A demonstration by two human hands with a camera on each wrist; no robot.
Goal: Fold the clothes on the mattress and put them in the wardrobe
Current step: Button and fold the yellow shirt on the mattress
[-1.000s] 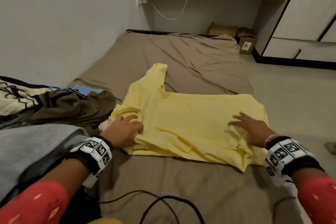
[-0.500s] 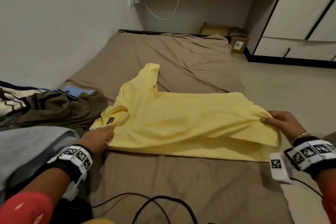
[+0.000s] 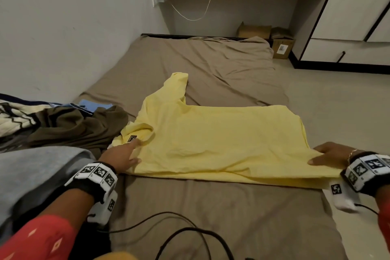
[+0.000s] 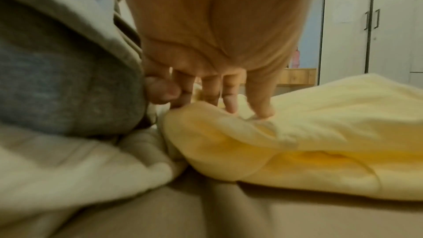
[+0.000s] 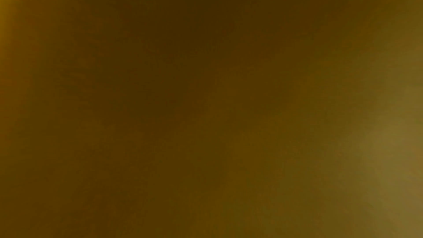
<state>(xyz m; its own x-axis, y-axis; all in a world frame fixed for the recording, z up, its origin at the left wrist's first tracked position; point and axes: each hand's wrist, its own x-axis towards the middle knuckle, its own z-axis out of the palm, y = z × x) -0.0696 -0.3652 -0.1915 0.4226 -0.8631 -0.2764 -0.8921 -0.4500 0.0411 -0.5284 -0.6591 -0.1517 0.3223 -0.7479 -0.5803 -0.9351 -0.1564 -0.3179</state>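
A pale yellow T-shirt (image 3: pixel 221 137) lies flat on the brown-sheeted mattress (image 3: pixel 211 207), collar to the left, hem to the right, one sleeve pointing away from me. My left hand (image 3: pixel 126 154) rests on its collar end with straight fingers, the forefinger by the black neck label (image 3: pixel 132 138). In the left wrist view the fingertips (image 4: pixel 263 113) press down on the yellow T-shirt (image 4: pixel 320 124). My right hand (image 3: pixel 322 154) pinches the hem, thumb on top. The right wrist view is a dark amber blur.
A heap of clothes lies at the left: an olive garment (image 3: pixel 73 126), a grey one (image 3: pixel 31 175), a patterned cloth (image 3: pixel 14 116). The white wardrobe (image 3: pixel 358 6) stands at the far right beyond bare floor (image 3: pixel 337 101). Cardboard boxes (image 3: pixel 280 44) sit by it. Black cables (image 3: pixel 179 230) cross the near mattress.
Both hands were pressing on the folded shirt. The right hand has taken the hem and drawn it rightward, stretching the shirt flat. The left hand has slid to the collar edge.
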